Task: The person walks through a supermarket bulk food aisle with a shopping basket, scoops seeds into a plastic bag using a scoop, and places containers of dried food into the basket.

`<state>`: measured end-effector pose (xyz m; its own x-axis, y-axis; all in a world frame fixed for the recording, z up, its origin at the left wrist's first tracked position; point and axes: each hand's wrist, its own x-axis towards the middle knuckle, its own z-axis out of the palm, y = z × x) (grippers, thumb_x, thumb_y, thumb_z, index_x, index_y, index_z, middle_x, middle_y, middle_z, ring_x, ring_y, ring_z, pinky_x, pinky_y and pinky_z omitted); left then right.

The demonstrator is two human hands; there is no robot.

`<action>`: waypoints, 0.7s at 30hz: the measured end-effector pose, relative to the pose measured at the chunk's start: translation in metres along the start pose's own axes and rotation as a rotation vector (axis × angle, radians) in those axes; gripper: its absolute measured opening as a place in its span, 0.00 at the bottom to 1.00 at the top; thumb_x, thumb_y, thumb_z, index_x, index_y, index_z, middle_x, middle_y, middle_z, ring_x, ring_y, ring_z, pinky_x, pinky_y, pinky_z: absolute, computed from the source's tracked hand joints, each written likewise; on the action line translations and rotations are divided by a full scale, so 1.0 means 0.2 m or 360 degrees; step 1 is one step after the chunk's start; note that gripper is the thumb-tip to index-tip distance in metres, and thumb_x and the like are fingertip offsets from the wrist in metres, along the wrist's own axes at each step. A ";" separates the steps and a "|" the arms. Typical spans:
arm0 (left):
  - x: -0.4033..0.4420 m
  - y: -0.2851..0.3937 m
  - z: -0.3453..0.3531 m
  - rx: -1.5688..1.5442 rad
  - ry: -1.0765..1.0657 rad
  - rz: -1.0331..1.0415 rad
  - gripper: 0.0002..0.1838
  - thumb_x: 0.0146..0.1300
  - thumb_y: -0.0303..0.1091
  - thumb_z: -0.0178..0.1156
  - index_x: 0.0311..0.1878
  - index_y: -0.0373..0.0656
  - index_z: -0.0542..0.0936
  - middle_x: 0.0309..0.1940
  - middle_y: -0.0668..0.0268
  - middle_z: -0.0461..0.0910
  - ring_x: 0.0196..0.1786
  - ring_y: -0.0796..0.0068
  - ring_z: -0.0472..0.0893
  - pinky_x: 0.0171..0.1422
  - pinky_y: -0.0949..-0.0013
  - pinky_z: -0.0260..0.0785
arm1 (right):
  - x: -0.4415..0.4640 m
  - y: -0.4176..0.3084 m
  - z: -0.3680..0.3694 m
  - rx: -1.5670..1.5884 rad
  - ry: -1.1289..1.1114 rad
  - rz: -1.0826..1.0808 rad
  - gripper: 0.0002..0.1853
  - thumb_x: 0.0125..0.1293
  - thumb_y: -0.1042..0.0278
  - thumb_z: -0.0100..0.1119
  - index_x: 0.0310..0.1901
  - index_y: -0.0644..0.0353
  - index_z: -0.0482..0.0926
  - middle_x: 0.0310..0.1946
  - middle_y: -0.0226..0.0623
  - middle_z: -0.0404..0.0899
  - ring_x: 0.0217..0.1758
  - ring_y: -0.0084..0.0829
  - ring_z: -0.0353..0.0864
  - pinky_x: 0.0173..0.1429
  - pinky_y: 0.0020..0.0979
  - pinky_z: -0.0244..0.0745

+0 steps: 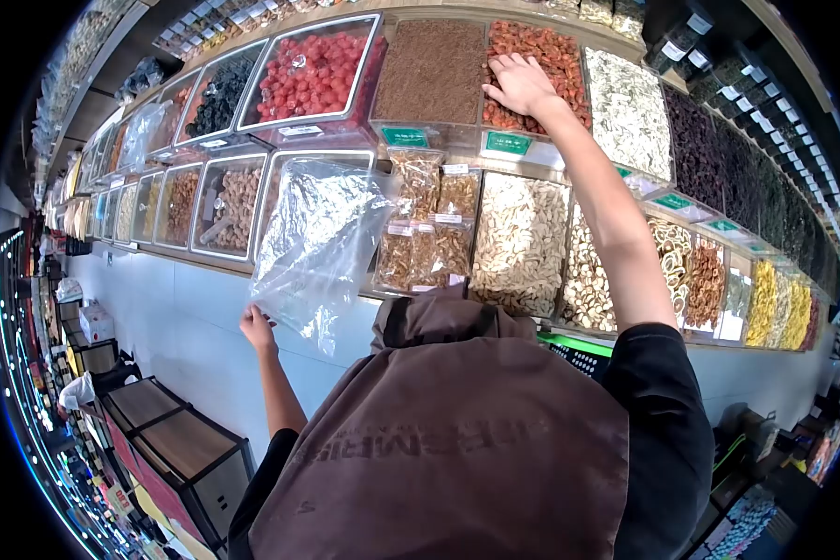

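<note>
My left hand (259,329) is closed on the lower left edge of a clear plastic bag (322,243). The bag hangs loosely spread over a lidded bin and partly covers it. My right hand (523,84) reaches to the back row, its fingers apart on the reddish-orange dried pieces (562,67) that fill an open bin. Whether the fingertips press into the pieces I cannot tell. A green label (508,143) is on that bin's front. Left of it stands a bin of brown, crumbly goods (429,70); right of it, one of whitish pieces (628,117).
Packed bags of dried goods (425,245) lie in the front row, beside a bin of pale slices (520,238). Lidded bins, one with red-wrapped pieces (310,77), run left. A black-framed stand (173,434) is behind on the left. A green-rimmed black basket (579,353) sits close by my body.
</note>
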<state>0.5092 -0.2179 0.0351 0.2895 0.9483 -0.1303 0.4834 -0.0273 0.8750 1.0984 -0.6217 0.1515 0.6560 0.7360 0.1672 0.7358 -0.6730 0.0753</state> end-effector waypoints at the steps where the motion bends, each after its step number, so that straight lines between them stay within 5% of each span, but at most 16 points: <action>1: 0.00 -0.01 -0.01 -0.0004 0.0007 -0.0004 0.13 0.74 0.38 0.52 0.40 0.37 0.78 0.28 0.68 0.76 0.28 0.78 0.77 0.25 0.72 0.71 | 0.00 0.00 0.00 -0.0001 0.0002 -0.0009 0.28 0.71 0.44 0.50 0.59 0.61 0.75 0.60 0.39 0.76 0.66 0.38 0.70 0.70 0.45 0.63; 7: 0.01 -0.03 0.00 0.0085 -0.0001 -0.0033 0.15 0.75 0.40 0.52 0.43 0.38 0.79 0.34 0.66 0.81 0.32 0.76 0.81 0.30 0.71 0.74 | -0.02 -0.03 0.01 0.0023 0.0010 0.0048 0.28 0.72 0.45 0.51 0.60 0.61 0.75 0.60 0.41 0.76 0.67 0.40 0.69 0.72 0.47 0.61; 10: 0.04 -0.04 0.03 0.0017 -0.0061 -0.0039 0.15 0.75 0.40 0.52 0.45 0.38 0.80 0.35 0.65 0.81 0.31 0.76 0.80 0.30 0.71 0.74 | -0.04 -0.05 0.02 0.0000 -0.0068 0.0081 0.33 0.73 0.44 0.47 0.69 0.61 0.67 0.69 0.42 0.68 0.74 0.40 0.64 0.76 0.48 0.56; 12: -0.02 0.06 0.07 0.0028 0.0041 -0.0055 0.14 0.74 0.39 0.53 0.39 0.36 0.77 0.27 0.66 0.77 0.28 0.77 0.78 0.25 0.72 0.71 | -0.04 -0.06 0.03 0.0024 -0.0024 0.0093 0.36 0.74 0.43 0.44 0.74 0.60 0.60 0.76 0.41 0.59 0.78 0.39 0.57 0.78 0.48 0.53; 15: 0.00 0.03 0.09 0.0025 -0.0034 -0.0032 0.14 0.74 0.38 0.52 0.40 0.36 0.77 0.29 0.66 0.78 0.29 0.77 0.78 0.25 0.72 0.72 | -0.05 -0.07 0.02 0.0037 -0.0032 0.0007 0.36 0.74 0.43 0.44 0.75 0.59 0.59 0.76 0.39 0.59 0.78 0.39 0.58 0.78 0.49 0.53; 21: 0.01 0.03 0.11 -0.0020 -0.0093 -0.0056 0.13 0.74 0.37 0.52 0.44 0.35 0.77 0.33 0.65 0.79 0.30 0.76 0.80 0.25 0.72 0.72 | -0.06 -0.08 0.01 0.0057 0.0113 0.0023 0.25 0.75 0.47 0.45 0.59 0.59 0.75 0.62 0.38 0.75 0.72 0.36 0.66 0.72 0.48 0.61</action>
<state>0.5318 -0.2236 0.0297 0.3205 0.9285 -0.1875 0.4835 0.0099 0.8753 1.0796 -0.6190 0.1455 0.6542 0.7181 0.2374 0.7326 -0.6796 0.0370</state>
